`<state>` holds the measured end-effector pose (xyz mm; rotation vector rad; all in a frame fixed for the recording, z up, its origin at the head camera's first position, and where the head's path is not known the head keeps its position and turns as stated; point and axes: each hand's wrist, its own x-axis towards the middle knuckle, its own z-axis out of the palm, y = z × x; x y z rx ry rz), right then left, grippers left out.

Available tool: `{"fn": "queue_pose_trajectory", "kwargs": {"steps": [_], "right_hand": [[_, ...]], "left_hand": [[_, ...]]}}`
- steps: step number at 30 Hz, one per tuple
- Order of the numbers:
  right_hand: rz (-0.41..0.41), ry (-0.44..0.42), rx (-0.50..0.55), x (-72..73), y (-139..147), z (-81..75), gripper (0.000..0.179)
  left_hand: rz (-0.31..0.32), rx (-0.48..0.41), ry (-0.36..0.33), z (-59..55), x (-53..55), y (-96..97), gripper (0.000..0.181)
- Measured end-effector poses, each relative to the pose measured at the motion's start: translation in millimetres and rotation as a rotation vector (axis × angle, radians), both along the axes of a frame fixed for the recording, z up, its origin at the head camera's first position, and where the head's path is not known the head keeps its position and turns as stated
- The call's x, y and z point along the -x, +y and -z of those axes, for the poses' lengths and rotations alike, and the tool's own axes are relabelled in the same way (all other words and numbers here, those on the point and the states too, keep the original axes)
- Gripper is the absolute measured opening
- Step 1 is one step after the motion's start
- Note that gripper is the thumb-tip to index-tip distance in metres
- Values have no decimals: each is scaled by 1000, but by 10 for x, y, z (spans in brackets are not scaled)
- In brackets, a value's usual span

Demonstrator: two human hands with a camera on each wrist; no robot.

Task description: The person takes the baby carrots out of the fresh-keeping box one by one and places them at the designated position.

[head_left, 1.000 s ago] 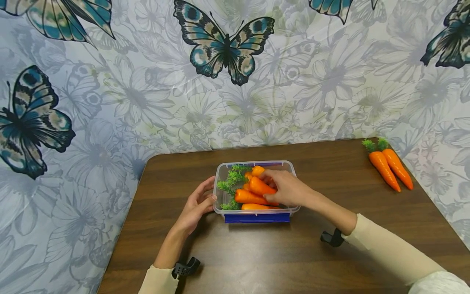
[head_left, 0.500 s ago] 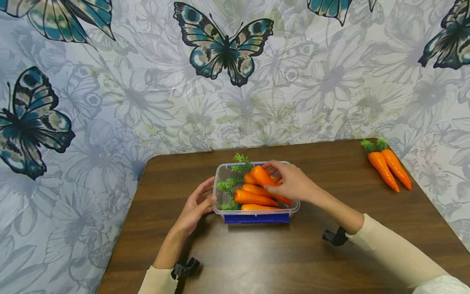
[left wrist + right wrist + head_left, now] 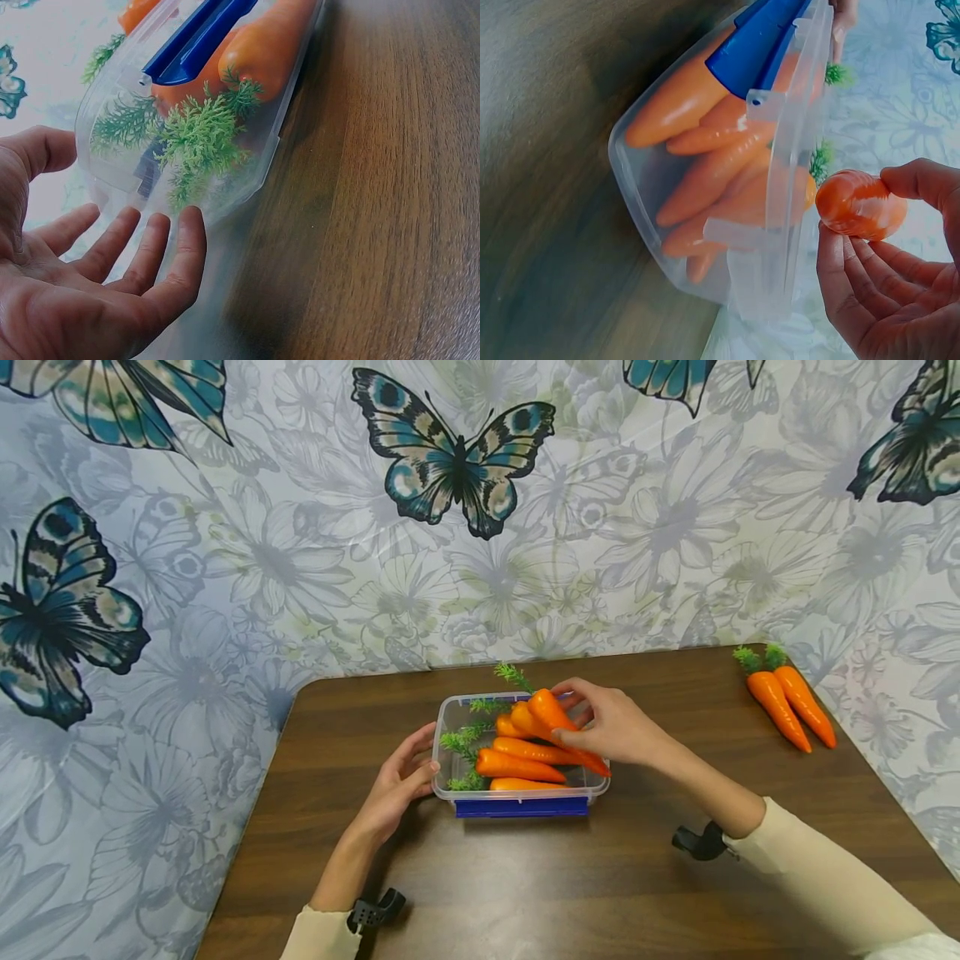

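A clear plastic box (image 3: 480, 793) with blue latches stands on the table, lidless, and several orange carrots (image 3: 517, 766) with green tops lie in it. My right hand (image 3: 618, 722) pinches another carrot (image 3: 550, 710) between thumb and fingers, held slanted over the box's right part, its tip near the right rim. In the right wrist view this carrot (image 3: 861, 204) shows end-on beside the box's rim. At the left end, my left hand (image 3: 402, 783) has its thumb at the rim; in the left wrist view the fingers (image 3: 191, 247) are spread loosely against the clear wall.
Two more carrots (image 3: 795, 702) lie side by side at the table's far right corner. The brown wooden table (image 3: 525, 893) ends at a butterfly-patterned wall covering (image 3: 637, 568) behind it.
My right hand has lifted a carrot out of the pile and moved up and to the right with it. The left hand stays at the box's left end.
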<state>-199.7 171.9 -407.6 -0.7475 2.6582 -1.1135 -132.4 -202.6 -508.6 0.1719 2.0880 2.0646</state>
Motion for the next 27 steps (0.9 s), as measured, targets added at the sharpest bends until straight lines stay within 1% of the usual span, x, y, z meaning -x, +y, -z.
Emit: {"fn": "queue_pose_trajectory", "kwargs": {"steps": [11, 17, 27], "right_hand": [[71, -11, 23, 34, 298, -18, 57], [112, -33, 10, 32, 460, 42, 58], [187, -39, -32, 52, 704, 152, 62]], "left_hand": [[0, 5, 0, -3, -8, 2, 66], [-4, 7, 0, -11, -9, 8, 65], [0, 11, 7, 2, -5, 8, 65]]}}
